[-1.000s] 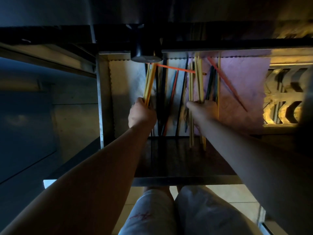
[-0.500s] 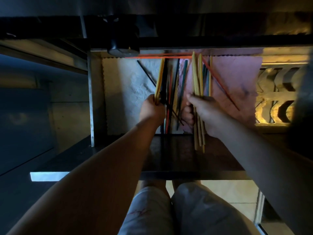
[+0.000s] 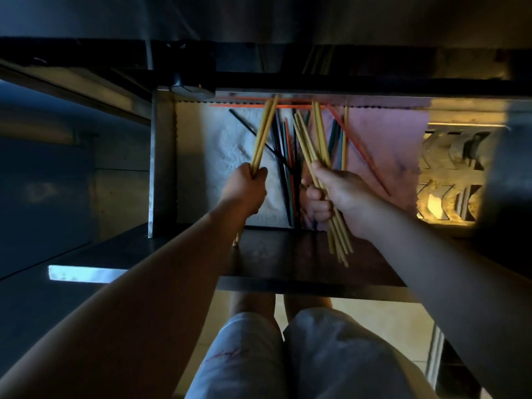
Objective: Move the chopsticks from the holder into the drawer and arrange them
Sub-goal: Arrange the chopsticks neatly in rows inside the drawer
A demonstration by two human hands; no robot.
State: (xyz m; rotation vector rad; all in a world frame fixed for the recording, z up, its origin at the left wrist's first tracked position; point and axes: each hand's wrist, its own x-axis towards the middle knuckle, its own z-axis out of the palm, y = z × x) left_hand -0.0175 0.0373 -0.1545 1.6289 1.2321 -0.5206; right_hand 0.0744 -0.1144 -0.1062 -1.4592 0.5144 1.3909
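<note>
Both arms are stretched out over the open metal drawer. The left hand is a tight fist round a pair of yellow wooden chopsticks. It holds them by the near ends, so they point away at the far edge over the white textured liner. The right hand has its thumb and fingers curled round a fatter bundle of yellow chopsticks. These are fanned out a bit, with the near tips poking past the drawer's near front.

Between the hands a loose mess of dark, green and red chopsticks lies roughly lengthwise in the drawer. A black chopstick crosses the white liner diagonally. An orange chopstick lies along the far wall, and a red chopstick slants over the pink liner on the right.
</note>
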